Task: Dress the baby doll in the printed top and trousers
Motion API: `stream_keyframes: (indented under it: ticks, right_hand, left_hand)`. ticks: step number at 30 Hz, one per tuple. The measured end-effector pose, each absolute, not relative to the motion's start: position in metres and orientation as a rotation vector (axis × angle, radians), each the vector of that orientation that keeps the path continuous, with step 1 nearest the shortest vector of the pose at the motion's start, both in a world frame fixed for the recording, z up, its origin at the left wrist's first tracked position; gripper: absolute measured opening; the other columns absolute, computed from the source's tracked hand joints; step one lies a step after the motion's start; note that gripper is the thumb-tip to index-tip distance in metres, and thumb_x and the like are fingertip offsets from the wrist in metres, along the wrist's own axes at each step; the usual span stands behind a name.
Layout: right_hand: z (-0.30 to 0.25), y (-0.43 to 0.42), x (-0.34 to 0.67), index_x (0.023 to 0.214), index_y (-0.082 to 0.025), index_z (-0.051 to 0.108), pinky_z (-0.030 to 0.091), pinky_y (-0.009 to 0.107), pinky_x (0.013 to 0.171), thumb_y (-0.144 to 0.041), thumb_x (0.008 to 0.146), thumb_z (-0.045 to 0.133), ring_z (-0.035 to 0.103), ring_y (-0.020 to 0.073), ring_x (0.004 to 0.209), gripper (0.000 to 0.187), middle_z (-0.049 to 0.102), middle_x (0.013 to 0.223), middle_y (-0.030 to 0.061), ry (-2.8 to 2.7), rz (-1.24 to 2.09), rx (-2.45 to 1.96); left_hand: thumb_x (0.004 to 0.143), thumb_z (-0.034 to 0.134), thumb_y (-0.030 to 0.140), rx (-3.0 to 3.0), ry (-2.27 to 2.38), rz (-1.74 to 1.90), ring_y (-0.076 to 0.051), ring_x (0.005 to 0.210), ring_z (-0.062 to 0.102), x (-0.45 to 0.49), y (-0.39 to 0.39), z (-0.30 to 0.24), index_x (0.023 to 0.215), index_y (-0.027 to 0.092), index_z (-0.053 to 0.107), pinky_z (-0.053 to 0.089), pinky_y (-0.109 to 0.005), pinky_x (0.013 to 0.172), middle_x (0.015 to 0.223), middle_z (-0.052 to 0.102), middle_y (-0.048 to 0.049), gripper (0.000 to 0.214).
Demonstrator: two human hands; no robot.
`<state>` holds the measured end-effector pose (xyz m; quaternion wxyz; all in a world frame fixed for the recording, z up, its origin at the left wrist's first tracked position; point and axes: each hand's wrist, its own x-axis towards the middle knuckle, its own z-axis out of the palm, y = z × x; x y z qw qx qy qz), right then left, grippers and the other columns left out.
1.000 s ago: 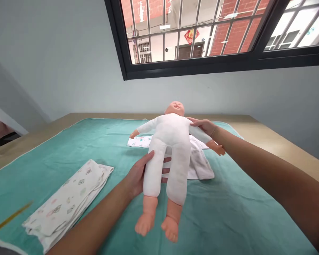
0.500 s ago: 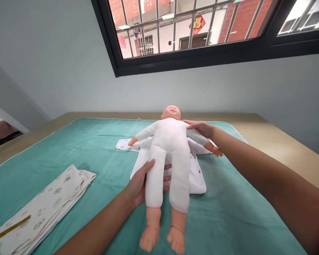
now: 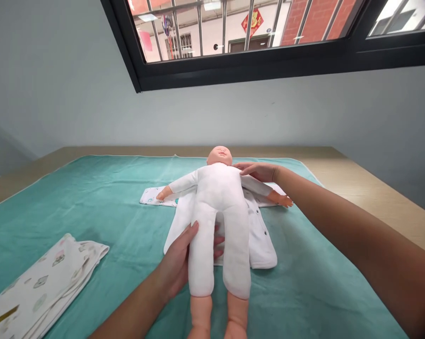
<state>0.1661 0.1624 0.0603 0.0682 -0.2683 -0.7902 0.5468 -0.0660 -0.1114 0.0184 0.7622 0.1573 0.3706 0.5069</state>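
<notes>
1. Your left hand (image 3: 179,261) is closed around one thigh of the doll (image 3: 219,197). The thumb lies on top of the white leg, and the fingers (image 3: 217,242) curl underneath and show in the gap between the two legs.
2. Your right hand (image 3: 257,172) lies nearly flat on the doll's shoulder, just beside the neck, with the fingers stretched out and pointing toward the head. It rests there without clasping anything; whether the thumb reaches under the shoulder cannot be told.
3. The doll lies on its back around the middle of the table (image 3: 357,188). Its head is toward the far edge, both arms are spread sideways, and its legs point at the near edge. The bare feet are cut off by the bottom of the picture.
4. Under the doll's trunk and legs a white garment (image 3: 260,240) is spread open, with a row of small snaps along the flap on your right.
5. A printed strip of cloth (image 3: 152,195) pokes out beneath the doll's arm on your left, touching the garment.
6. All of this sits on a teal cover (image 3: 110,207) that hides most of the table, leaving bare wood along the far and right edges.
7. A folded printed cloth (image 3: 46,287) lies at the near left corner, well apart from the doll and from both hands.
8. Beyond the far edge is a grey wall with a black-framed barred window (image 3: 233,42) above it.
</notes>
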Motion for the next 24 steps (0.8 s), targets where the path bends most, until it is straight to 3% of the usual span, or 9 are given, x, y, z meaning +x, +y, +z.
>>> stream_keyframes:
  ticks: [4,9,14,19,24]
  right_hand:
    - [0.070,0.149,0.168,0.127,-0.028,0.059,0.056,0.043,0.089,-0.038,0.082,0.062,0.065,0.0289,0.110,0.046,0.064,0.129,0.0076,-2.267,1.645,-1.068]
    - [0.062,0.098,0.148,0.126,-0.022,0.057,0.050,0.044,0.093,-0.026,0.079,0.058,0.059,0.0306,0.116,0.047,0.057,0.137,0.0121,-1.987,0.812,-1.513]
    - [0.060,0.051,0.091,0.115,-0.022,0.059,0.046,0.040,0.099,-0.018,0.080,0.051,0.057,0.0250,0.117,0.036,0.062,0.128,0.0075,-2.004,0.465,-1.244]
    - [0.076,0.046,0.021,0.132,-0.018,0.049,0.044,0.037,0.098,-0.018,0.085,0.051,0.054,0.0251,0.122,0.048,0.058,0.134,0.0114,-2.476,0.187,-1.119]
    - [0.078,0.063,-0.033,0.129,-0.022,0.053,0.045,0.040,0.092,-0.010,0.077,0.057,0.057,0.0291,0.118,0.054,0.060,0.132,0.0101,-2.841,0.070,-1.073]
  left_hand:
    - [0.089,0.061,0.049,0.559,0.999,1.194,-0.032,0.125,0.057,-0.064,-0.119,0.025,0.134,0.022,0.059,0.052,-0.042,0.098,0.138,0.060,-0.0107,0.053]
    - [0.087,0.063,0.043,0.965,1.293,1.161,-0.028,0.111,0.064,-0.078,-0.125,0.032,0.132,0.022,0.060,0.053,-0.038,0.091,0.127,0.067,-0.0091,0.050]
    - [0.088,0.057,0.033,1.270,1.625,1.196,-0.024,0.096,0.068,-0.113,-0.101,0.026,0.112,0.016,0.067,0.053,-0.034,0.083,0.114,0.071,-0.0105,0.032]
    - [0.083,0.059,0.017,1.573,2.015,1.029,-0.024,0.102,0.064,-0.150,-0.049,0.021,0.102,0.017,0.068,0.046,-0.035,0.092,0.110,0.070,-0.0105,0.021]
    - [0.079,0.069,0.031,1.463,2.082,1.032,-0.033,0.106,0.063,-0.158,-0.017,0.014,0.101,0.018,0.064,0.044,-0.042,0.088,0.107,0.069,-0.0159,0.026]
